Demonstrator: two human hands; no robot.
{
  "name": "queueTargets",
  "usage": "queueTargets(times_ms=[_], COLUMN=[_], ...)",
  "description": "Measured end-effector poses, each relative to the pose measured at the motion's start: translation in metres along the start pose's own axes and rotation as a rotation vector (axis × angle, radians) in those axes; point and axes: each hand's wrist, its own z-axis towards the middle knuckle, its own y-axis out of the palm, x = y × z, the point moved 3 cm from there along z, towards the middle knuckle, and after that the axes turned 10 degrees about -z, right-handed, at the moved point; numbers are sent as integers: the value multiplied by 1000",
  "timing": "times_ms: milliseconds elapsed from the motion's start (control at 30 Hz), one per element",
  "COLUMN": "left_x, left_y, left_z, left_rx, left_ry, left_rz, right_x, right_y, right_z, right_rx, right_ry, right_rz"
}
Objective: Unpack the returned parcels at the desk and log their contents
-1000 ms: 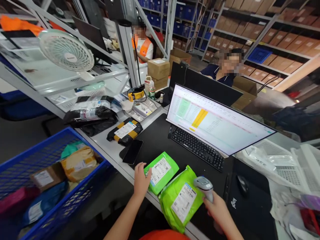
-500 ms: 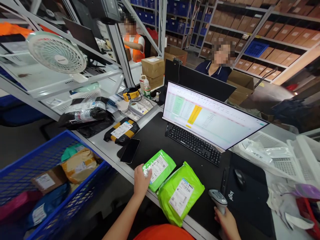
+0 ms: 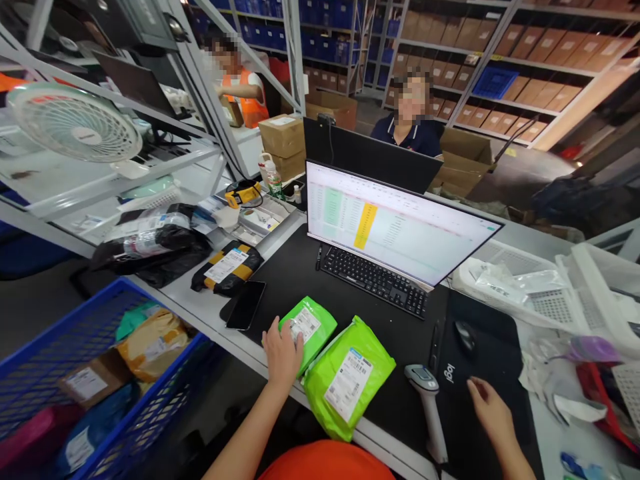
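Note:
My left hand (image 3: 283, 352) rests with spread fingers on the left edge of a small green parcel (image 3: 316, 321) with a white label. Right beside that parcel lies a larger lime-green parcel (image 3: 367, 363), label up, overhanging the desk's front edge a little. A grey handheld barcode scanner (image 3: 431, 407) lies on the black desk mat, no hand on it. To its right my right hand (image 3: 493, 417) is over the mouse pad (image 3: 493, 347), fingers loosely bent and holding nothing. A black mouse (image 3: 465, 337) sits farther up the pad.
A monitor (image 3: 395, 223) and keyboard (image 3: 373, 280) stand at the back. Left are a phone (image 3: 246, 305), a black-and-yellow taped parcel (image 3: 227, 268) and black bags (image 3: 150, 237). A blue crate (image 3: 150, 400) of parcels sits lower left. White baskets (image 3: 550, 293) are at right. Two people are beyond.
My right hand has let go of the barcode scanner, which now lies on the mat, and has moved right. My left hand's fingers have spread on the small parcel. The view has shifted.

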Motion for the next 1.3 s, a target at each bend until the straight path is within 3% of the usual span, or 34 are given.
queueTargets(times_ms=[133, 267, 367, 467, 700, 967, 1300], left_x=[9, 13, 14, 15, 15, 13, 14], left_y=[7, 12, 13, 14, 18, 15, 12], left_z=[4, 1, -1, -2, 1, -2, -3], left_rx=[-13, 7, 20, 18, 23, 16, 3], left_ry=[51, 90, 107, 103, 106, 99, 24], left_rz=[22, 70, 93, 114, 108, 148, 3], right_x=[-28, -90, -137, -166, -203, -275, -281], right_y=[1, 19, 34, 51, 97, 137, 146], right_z=[31, 44, 51, 63, 101, 119, 114], right_rx=[68, 135, 94, 41, -5, 18, 51], right_ry=[-151, -408, -593, -705, -743, -796, -773], right_rz=[-50, -105, -215, -307, -367, -395, -491])
